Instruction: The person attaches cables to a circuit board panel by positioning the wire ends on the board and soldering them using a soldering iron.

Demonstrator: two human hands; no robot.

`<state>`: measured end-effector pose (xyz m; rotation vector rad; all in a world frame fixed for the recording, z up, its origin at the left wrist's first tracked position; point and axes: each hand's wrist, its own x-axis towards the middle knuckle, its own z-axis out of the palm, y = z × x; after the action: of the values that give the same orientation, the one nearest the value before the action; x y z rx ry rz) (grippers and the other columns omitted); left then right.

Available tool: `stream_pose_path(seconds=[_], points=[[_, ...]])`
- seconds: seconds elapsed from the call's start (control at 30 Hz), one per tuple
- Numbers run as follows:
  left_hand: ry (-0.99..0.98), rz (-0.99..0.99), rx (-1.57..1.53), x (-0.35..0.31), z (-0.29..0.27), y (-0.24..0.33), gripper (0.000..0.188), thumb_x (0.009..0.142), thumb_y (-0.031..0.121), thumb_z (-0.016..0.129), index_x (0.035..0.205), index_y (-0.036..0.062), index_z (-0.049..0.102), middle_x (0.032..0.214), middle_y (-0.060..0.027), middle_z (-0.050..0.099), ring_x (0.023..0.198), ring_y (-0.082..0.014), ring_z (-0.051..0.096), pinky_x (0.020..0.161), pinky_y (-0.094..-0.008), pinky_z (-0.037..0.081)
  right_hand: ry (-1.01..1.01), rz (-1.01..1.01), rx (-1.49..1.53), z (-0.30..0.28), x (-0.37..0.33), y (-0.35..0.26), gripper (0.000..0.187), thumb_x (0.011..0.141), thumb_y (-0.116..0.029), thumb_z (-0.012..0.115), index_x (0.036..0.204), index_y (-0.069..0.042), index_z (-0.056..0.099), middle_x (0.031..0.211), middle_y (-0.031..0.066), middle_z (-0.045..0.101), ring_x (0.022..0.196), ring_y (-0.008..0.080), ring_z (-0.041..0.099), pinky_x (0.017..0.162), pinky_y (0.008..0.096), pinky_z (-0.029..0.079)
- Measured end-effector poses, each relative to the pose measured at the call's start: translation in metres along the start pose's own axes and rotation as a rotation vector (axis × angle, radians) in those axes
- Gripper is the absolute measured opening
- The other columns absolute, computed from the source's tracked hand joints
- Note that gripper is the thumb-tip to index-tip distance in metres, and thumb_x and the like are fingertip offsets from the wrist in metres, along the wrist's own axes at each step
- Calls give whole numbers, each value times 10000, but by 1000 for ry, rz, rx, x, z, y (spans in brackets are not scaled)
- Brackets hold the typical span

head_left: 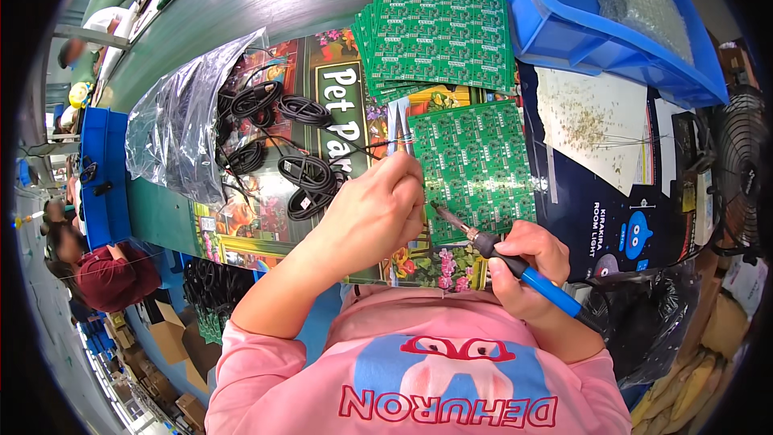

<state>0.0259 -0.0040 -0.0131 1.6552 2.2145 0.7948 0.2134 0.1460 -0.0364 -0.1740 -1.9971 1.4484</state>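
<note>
While our right hand [541, 251] is gripping a slim blue-and-black soldering iron [549, 288], its tip is pointing at a green rectangular circuit board [483, 153] right of centre; our left hand [378, 205], mid-frame, is holding its fingers curled together, on what we cannot tell.

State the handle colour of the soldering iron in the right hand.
Mostly blue soldering iron handle, with a black front grip. Head view.
</note>
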Motion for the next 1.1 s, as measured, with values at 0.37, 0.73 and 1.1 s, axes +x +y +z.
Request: stream_pose_path(seconds=[0.37,0.73,1.1], points=[[2,53,-1,0,-2,-2,127,751,13,683,817,32,576,1084,-106,602,877,-293,647,723,-390,550,-38,21,-11,1,0,-1,236,711,8,711,912,-35,595,617,66,559,478,186,521,452,305,397],[15,55,-24,-1,-1,-3,133,745,-6,671,816,27,563,1083,-116,605,894,-317,642,753,-405,549,-62,37,-24,1,3,-2,249,709,18,709,923,-39,594,613,67,552,487,183,536,456,301,402],[34,34,-24,-1,2,-1,143,733,-18,668,812,23,556,1062,-113,607,888,-319,640,741,-401,547,7,3,-16,-1,-2,0,234,694,25,696,899,-31,597,608,62,530,478,165,504,445,290,370]])
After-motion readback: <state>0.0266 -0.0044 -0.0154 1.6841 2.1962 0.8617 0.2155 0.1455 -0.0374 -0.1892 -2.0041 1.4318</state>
